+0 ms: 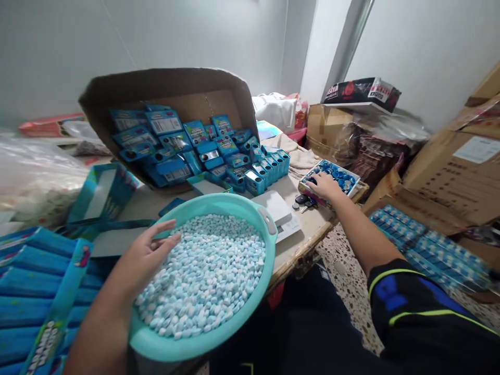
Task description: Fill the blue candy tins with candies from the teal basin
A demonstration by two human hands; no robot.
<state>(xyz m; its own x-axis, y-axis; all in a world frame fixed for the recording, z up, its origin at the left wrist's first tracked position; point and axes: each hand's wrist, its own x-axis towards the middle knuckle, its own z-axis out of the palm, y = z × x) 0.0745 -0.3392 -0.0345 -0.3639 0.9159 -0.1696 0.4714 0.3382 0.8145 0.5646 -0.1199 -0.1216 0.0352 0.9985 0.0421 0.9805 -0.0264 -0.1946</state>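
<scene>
A turquoise plastic basin [269, 265] full of small pale-blue and white candies [211, 276] takes up the foreground. Over its left rim rests my left hand [150, 250], thumb and fingers apart, with nothing seen in it. My right hand [325, 186] reaches away to a small open box [353, 188] heaped with blue and white round caps [332, 169]. Its spread fingers touch the caps at the box's left side; the fingertips are partly hidden. A white digital scale [287, 226] lies between basin and box, and keys [307, 200] sit beside the box.
Behind the basin, a tilted cardboard carton [172, 83] holds many blue candy packets [195, 133]. Blue display boxes [39, 291] stand at the left. Large cardboard boxes [449, 177] and wrapped blue packs [433, 250] are at the right, beyond the table edge [304, 255].
</scene>
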